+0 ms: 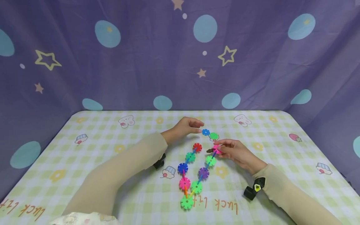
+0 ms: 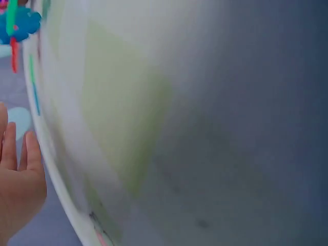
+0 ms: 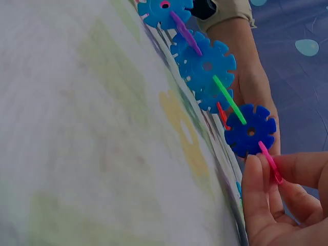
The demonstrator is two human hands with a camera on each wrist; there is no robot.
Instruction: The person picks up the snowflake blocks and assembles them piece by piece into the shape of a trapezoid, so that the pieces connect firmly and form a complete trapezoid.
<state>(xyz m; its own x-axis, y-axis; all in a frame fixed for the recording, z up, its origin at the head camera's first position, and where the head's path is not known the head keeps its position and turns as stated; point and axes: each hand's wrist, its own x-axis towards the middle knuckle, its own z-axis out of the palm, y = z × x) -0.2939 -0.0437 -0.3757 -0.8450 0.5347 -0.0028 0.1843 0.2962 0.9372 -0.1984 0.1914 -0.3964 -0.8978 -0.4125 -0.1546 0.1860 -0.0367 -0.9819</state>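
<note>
A chain of notched plastic snowflake discs [image 1: 203,173] in several colours makes a narrow V on the table, its point at a green disc [image 1: 187,202] near the front. My right hand [image 1: 234,153] pinches a pink disc [image 3: 271,164] near the top of the right arm of the V; a dark disc [image 1: 209,151] sits beside it. My left hand [image 1: 185,126] is stretched over the far side, fingers loosely extended, with its tips close to a blue disc [image 1: 206,132]. Next to that lies a green disc [image 1: 213,136]. A red disc [image 1: 197,147] ends the left arm.
The table has a checked cloth [image 1: 135,190] with printed rabbits and cupcakes. Behind it hangs a purple curtain [image 1: 157,62] with stars and blue dots. A black wrist camera [image 1: 253,189] hangs from the right sleeve, and another black camera [image 1: 159,162] from the left.
</note>
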